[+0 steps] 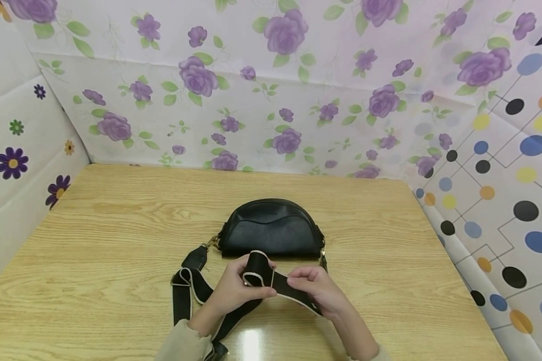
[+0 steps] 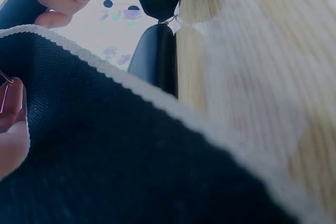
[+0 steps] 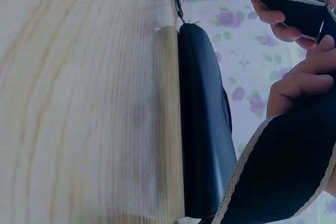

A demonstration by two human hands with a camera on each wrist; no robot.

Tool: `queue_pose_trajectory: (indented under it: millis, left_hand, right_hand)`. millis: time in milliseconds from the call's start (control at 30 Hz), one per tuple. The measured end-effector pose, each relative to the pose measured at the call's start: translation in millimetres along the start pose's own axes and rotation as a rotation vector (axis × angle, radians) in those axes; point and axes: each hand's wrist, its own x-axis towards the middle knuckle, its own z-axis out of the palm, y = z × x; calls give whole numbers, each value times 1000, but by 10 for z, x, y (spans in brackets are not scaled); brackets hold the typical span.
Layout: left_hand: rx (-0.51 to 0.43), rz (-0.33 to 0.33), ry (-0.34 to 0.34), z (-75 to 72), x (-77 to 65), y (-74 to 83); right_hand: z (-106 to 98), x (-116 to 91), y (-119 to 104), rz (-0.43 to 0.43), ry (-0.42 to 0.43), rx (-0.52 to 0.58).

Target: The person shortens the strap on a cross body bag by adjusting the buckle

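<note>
A black half-moon bag [image 1: 271, 230] stands on the table in front of both hands. Its wide black strap [image 1: 296, 295] has pale edges and runs between the hands. My left hand [image 1: 232, 289] grips the strap beside a thin metal slider [image 1: 273, 277], where the webbing bulges up in a loop [image 1: 257, 263]. To the right of the slider, my right hand [image 1: 319, 290] pinches the strap between thumb and fingers. In the right wrist view, the strap [image 3: 283, 166] hangs below the right fingers [image 3: 302, 80]. Webbing covers most of the left wrist view and hides part of the left hand.
More strap [image 1: 182, 301] lies slack on the wooden table [image 1: 117, 240] at the left, with a second metal buckle [image 1: 180, 284]. A leather tab [image 1: 195, 257] joins it to the bag's left clip [image 1: 214, 241]. Flowered sheeting [image 1: 253, 100] stands behind, dotted sheeting [image 1: 501, 200] at the right.
</note>
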Motion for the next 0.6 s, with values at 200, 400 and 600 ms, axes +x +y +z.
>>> queue_pose_trajectory:
  millis: [200, 400, 600]
  left_hand:
    - [-12, -39, -4, -1, -5, -11]
    - [-38, -33, -13, 2, -14, -15]
    - [-42, -15, -12, 21, -12, -24]
  right_hand:
    - [0, -2, -2, -19, -6, 2]
    - [21, 4, 11, -48, -10, 38]
    - [34, 29, 45, -71, -22, 43]
